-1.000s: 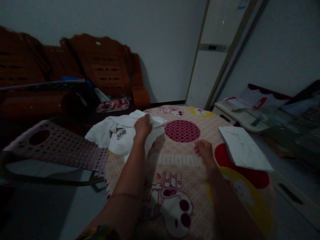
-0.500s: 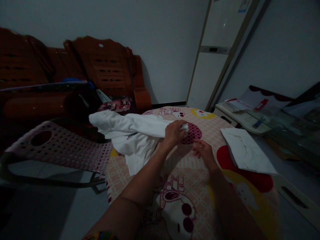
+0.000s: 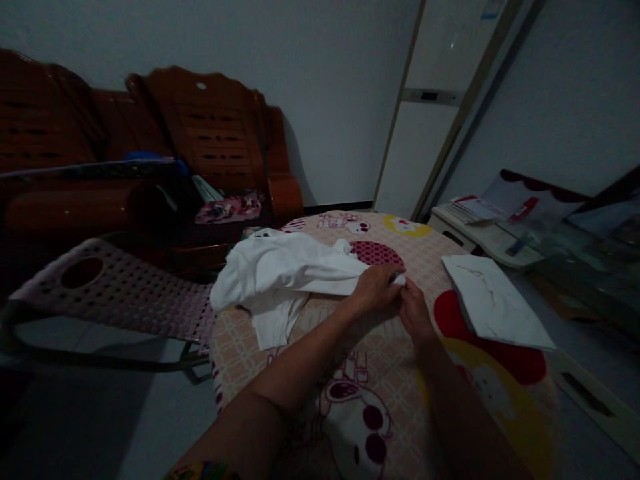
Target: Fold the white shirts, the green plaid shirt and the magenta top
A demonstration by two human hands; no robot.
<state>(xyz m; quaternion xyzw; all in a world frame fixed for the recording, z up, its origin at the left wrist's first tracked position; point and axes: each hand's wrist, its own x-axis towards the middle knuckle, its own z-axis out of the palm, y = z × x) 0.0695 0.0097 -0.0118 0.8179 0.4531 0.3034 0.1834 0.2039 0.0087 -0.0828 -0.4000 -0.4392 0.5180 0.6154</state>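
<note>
A crumpled white shirt lies across the left and middle of a round table with a patterned cloth. My left hand is closed on the shirt's right end, which is drawn out in a long fold. Right beside it, my right hand pinches the small white tip that sticks out past the left fingers. Both hands are close together above the table, and the fingertips are partly hidden. To the right rests a flat, folded white cloth, apart from my hands.
A woven chair stands against the table's left side. Behind it is a carved wooden sofa with pink patterned fabric on its seat. A tall white cabinet-like unit stands at the back. At right, a glass-topped stand holds papers.
My left hand has moved right and toward me, pulling the shirt's end along. My right hand, apart before, now meets it and grips the tip. The shirt's left part has slid right.
</note>
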